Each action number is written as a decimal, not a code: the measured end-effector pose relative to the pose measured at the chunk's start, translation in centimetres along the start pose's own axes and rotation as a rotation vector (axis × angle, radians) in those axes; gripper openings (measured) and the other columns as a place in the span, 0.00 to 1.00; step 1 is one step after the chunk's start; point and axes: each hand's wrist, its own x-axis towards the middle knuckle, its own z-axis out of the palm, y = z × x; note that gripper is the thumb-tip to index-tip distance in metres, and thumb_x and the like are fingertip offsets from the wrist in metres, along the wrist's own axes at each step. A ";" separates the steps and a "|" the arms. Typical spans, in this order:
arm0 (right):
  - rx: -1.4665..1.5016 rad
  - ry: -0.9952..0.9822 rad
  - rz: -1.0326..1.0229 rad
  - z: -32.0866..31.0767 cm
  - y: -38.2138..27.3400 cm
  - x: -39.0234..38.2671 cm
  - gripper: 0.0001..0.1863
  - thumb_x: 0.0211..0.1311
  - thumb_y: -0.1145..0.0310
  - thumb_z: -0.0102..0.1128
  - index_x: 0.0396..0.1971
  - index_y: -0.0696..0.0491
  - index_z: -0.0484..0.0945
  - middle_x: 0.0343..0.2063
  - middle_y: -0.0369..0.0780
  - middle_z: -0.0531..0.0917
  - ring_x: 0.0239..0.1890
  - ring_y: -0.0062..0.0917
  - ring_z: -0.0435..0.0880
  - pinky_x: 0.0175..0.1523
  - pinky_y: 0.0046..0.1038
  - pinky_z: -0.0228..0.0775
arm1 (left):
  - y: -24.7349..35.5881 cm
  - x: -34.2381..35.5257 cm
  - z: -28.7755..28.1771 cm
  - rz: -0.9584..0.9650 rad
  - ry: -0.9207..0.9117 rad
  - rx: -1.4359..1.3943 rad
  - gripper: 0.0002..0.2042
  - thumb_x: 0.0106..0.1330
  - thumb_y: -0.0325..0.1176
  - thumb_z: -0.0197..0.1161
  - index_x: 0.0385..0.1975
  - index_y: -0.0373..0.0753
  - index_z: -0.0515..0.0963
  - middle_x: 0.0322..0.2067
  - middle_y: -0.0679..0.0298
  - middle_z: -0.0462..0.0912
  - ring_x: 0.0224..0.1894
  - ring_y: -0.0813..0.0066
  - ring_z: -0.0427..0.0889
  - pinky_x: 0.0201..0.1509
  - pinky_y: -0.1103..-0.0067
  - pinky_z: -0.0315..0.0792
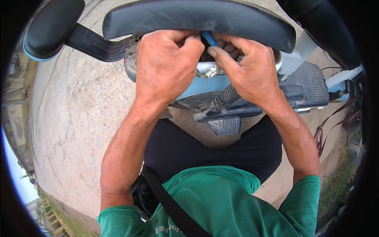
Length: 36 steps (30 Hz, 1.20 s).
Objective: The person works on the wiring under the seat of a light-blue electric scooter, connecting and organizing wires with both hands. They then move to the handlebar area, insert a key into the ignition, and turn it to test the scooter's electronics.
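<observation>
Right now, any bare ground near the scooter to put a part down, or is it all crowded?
Free: the concrete left of the left hand, below the backrest pad. A smaller bare strip lies between the footpeg and the knees. Crowded: under the seat, where both hands meet at the blue piece, right hand included. Cables clutter the right side.

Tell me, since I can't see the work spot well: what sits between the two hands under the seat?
In the head view, a slim blue piece shows between the left hand and right hand, with a small white connector just below.
</observation>
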 end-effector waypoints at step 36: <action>-0.009 0.247 -0.108 0.4 0.8 -0.7 0.13 0.63 0.65 0.80 0.44 0.56 0.93 0.36 0.46 0.94 0.35 0.33 0.95 0.42 0.29 0.85 | 0.8 0.8 -4.9 0.077 -0.488 0.230 0.18 0.70 0.38 0.74 0.52 0.31 0.90 0.38 0.60 0.92 0.42 0.79 0.85 0.47 0.78 0.78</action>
